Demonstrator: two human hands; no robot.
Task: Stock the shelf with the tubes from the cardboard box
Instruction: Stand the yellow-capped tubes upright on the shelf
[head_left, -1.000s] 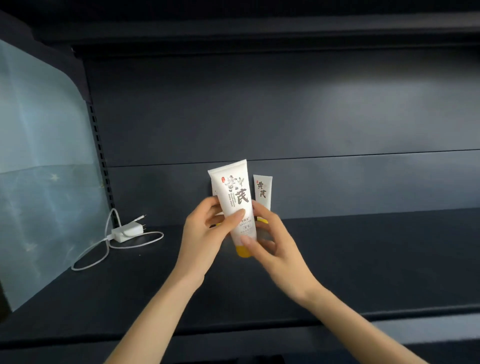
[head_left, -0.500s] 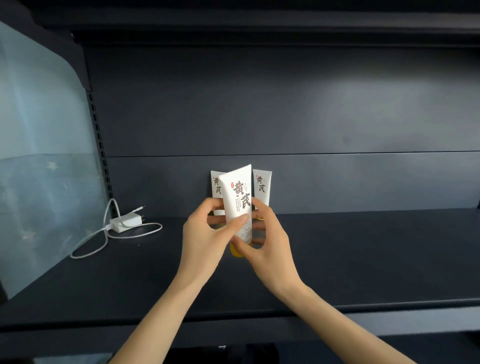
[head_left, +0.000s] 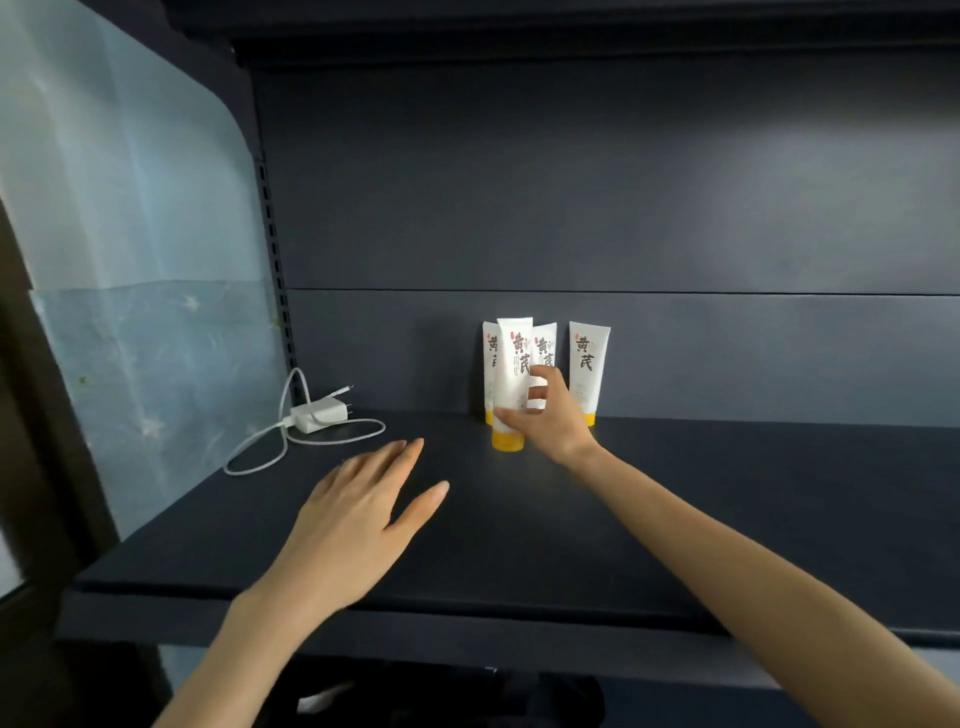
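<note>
The right grip (head_left: 553, 421) pinches the front tube (head_left: 511, 364) low between thumb and fingers, probably to steady it cap-down on the shelf (head_left: 727, 493), just before three standing tubes (head_left: 588, 364), while the left grip (head_left: 358, 514) hovers spread, holding nothing.

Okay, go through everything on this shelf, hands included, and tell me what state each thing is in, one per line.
front tube: upright on its yellow cap, gripped
right hand: grips the front tube
left hand: open, fingers straight, holds nothing
back left tube: upright, partly hidden
back middle tube: upright, partly hidden
back right tube: upright, untouched
charger: unplugged, lying on the shelf, cable loose
</note>
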